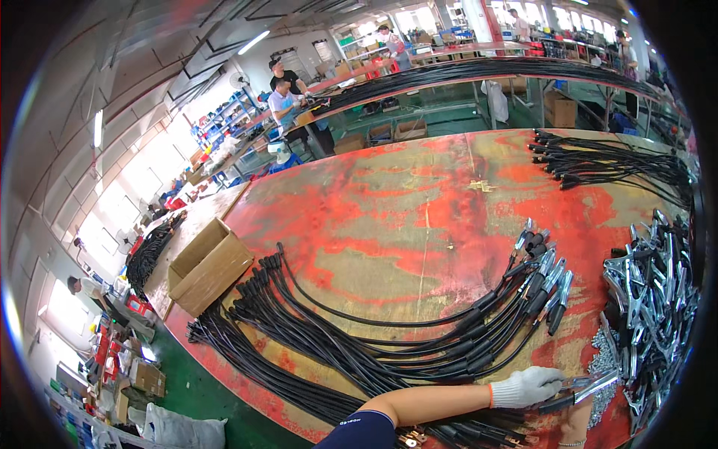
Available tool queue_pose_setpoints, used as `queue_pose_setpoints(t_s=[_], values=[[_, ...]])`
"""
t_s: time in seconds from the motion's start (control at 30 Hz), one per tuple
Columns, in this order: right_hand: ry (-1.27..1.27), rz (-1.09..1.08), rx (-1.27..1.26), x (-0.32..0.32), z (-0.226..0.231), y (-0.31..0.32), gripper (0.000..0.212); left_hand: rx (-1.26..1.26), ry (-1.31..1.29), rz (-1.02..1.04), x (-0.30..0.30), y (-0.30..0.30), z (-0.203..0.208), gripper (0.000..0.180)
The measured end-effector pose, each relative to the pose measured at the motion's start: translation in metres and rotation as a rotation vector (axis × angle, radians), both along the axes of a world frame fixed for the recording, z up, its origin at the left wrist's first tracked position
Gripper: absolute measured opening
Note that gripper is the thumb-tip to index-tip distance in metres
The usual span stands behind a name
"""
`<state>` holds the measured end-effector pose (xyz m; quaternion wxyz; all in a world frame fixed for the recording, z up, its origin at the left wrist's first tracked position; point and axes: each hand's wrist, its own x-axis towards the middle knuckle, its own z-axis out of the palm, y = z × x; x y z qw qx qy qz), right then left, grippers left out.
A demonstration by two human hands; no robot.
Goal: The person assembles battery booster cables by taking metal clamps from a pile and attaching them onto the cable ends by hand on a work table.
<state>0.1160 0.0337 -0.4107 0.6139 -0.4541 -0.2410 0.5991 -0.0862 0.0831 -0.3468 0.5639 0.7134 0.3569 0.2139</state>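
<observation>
My left hand (527, 387), in a white knitted glove, reaches across at the lower right with its fingers closed on a silver metal clamp (595, 385). A black sleeve covers the clamp's near end. My right hand (575, 420) shows only in part beneath the clamp at the lower edge, with a bracelet at the wrist; its fingers are hidden. To the left, a bundle of black cables (359, 352) curves across the table, several with clamps (550, 280) fitted at their right ends. Copper-coloured lugs (410, 438) lie by my left sleeve.
The red-and-tan worn table (374, 202) bears a pile of silver clamps (654, 292) at right, small metal fasteners (603, 359) beside it, and more black cables (598, 159) at the far right. An open cardboard box (209, 266) stands left. Other people work at a distant cable-covered bench (419, 88).
</observation>
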Motion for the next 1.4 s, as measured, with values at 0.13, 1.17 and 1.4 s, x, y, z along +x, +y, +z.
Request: queue_pose_setpoints(t_s=[0.13,1.17,1.4], values=[[-0.014,0.130,-0.027,0.005,0.006,0.000,0.025,0.051,-0.036,-0.006,0.001,0.000,-0.006,0.031],[-1.836,0.051,0.365,0.043,0.048,-0.044,0.017,-0.149,-0.145,0.154,0.002,0.005,-0.015,0.039],[-1.835,0.014,0.400,0.041,0.052,-0.043,0.014,-0.232,-0.124,0.077,0.003,0.001,-0.004,0.041]])
